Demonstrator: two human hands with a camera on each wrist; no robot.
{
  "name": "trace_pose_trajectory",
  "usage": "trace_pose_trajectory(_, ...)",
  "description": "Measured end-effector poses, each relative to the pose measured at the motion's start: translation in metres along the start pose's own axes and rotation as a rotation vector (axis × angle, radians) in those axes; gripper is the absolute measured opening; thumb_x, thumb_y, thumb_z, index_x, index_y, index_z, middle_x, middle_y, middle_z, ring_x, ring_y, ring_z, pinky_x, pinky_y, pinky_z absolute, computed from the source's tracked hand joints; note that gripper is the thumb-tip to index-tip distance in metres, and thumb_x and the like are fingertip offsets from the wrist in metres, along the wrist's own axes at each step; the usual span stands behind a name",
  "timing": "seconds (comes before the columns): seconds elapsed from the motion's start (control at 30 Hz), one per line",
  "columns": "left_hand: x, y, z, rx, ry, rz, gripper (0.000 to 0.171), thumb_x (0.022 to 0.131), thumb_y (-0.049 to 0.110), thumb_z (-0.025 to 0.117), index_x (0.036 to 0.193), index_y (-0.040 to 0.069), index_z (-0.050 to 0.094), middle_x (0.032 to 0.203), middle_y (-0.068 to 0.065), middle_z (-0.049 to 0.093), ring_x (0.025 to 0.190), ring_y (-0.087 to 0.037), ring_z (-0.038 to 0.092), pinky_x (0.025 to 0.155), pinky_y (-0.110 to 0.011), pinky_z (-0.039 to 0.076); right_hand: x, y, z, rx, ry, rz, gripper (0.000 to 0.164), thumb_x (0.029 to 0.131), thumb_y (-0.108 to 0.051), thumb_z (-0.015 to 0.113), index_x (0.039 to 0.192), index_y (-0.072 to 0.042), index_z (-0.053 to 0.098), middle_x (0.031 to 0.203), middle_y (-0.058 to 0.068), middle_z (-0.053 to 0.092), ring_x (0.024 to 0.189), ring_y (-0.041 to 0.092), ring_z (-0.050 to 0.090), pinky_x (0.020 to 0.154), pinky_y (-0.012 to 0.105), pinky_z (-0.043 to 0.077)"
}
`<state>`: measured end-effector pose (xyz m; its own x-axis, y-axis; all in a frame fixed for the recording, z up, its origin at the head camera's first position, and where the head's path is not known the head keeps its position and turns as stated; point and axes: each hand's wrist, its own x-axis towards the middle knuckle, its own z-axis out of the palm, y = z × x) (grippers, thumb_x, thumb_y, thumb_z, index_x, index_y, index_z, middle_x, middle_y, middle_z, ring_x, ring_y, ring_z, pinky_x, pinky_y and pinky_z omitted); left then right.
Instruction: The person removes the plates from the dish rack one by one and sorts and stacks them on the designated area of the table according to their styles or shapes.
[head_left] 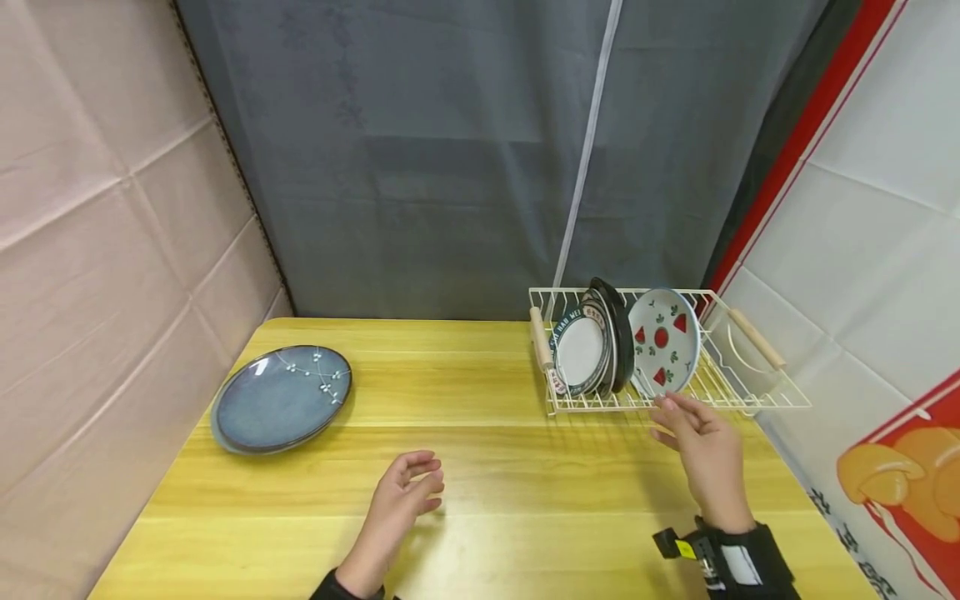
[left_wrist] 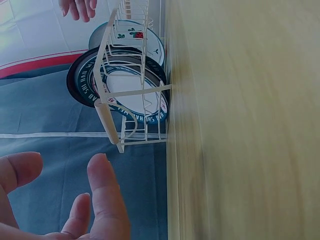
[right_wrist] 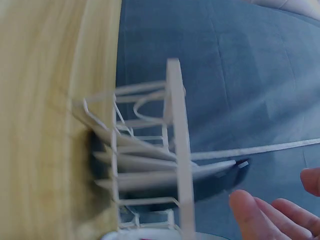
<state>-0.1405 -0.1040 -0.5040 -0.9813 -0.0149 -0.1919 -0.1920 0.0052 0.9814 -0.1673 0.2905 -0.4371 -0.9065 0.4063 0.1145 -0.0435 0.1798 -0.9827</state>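
Note:
My right hand (head_left: 705, 450) hovers at the front rail of a cream wire dish rack (head_left: 720, 408), fingers loosely bent and holding nothing. Just beyond its fingertips, a white plate with strawberry patterns (head_left: 662, 337) leans in the rack. To the left of that plate stand a black plate (head_left: 621, 342) and several white plates with lettered dark rims (head_left: 579, 354). In the right wrist view, loose fingers (right_wrist: 250, 212) appear beside the rack's rail (right_wrist: 177, 130). My left hand (head_left: 405, 492) is over the table's front middle, fingers relaxed, thumb apart, nothing in it.
Blue-grey plates with a white blossom branch (head_left: 281, 400) lie stacked at the table's left. The rack has wooden handles (head_left: 542, 337) at its ends. A grey curtain (head_left: 450, 167) hangs behind the wooden table (head_left: 480, 375), and a white printed wall covering (head_left: 862, 250) borders the right.

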Motion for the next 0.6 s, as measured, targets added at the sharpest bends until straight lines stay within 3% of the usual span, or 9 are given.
trace_pose_trajectory(0.17,-0.001,0.001,0.000,-0.013,0.003,-0.002,0.047,0.111,0.011,0.068,0.152,-0.009,0.054,0.150,-0.032,0.065,0.113,-0.026,0.075,0.094,-0.043,0.070,0.023,-0.012,-0.008,-0.039,0.079,-0.078,0.035,0.114,-0.015,0.069,0.141,0.007,0.069,0.094,-0.035,0.076,0.080,-0.011,0.077,0.071,0.013,0.066)
trace_pose_trajectory(0.23,-0.001,0.001,-0.001,-0.017,0.006,0.001,0.047,0.111,0.010,0.068,0.152,-0.009,0.054,0.149,-0.033,0.065,0.113,-0.026,0.075,0.094,-0.043,0.070,0.033,-0.018,-0.012,-0.076,0.105,-0.100,0.043,0.115,-0.015,0.068,0.146,0.014,0.065,0.091,-0.039,0.072,0.079,-0.014,0.075,0.071,0.012,0.065)
trace_pose_trajectory(0.43,-0.001,-0.002,-0.002,-0.019,-0.002,-0.009,0.048,0.112,0.012,0.068,0.153,-0.009,0.053,0.151,-0.033,0.063,0.115,-0.026,0.075,0.095,-0.043,0.070,0.063,-0.025,-0.024,-0.173,0.156,-0.122,0.045,0.115,-0.022,0.068,0.146,0.012,0.067,0.084,-0.044,0.065,0.076,-0.020,0.070,0.068,0.009,0.062)
trace_pose_trajectory(0.5,-0.001,-0.003,-0.003,-0.015,-0.001,-0.012,0.049,0.112,0.012,0.067,0.153,-0.009,0.053,0.152,-0.033,0.063,0.116,-0.026,0.075,0.095,-0.044,0.070,0.072,-0.025,-0.030,-0.222,0.164,-0.124,0.046,0.115,-0.024,0.067,0.145,0.011,0.069,0.087,-0.040,0.067,0.075,-0.021,0.069,0.067,0.008,0.062)
trace_pose_trajectory(0.6,0.000,-0.004,-0.003,-0.010,0.005,-0.007,0.049,0.112,0.011,0.067,0.153,-0.010,0.053,0.152,-0.034,0.063,0.116,-0.026,0.075,0.096,-0.046,0.070,0.085,-0.025,-0.037,-0.303,0.177,-0.130,0.045,0.116,-0.026,0.066,0.144,0.009,0.071,0.101,-0.018,0.080,0.076,-0.022,0.066,0.068,0.007,0.061)
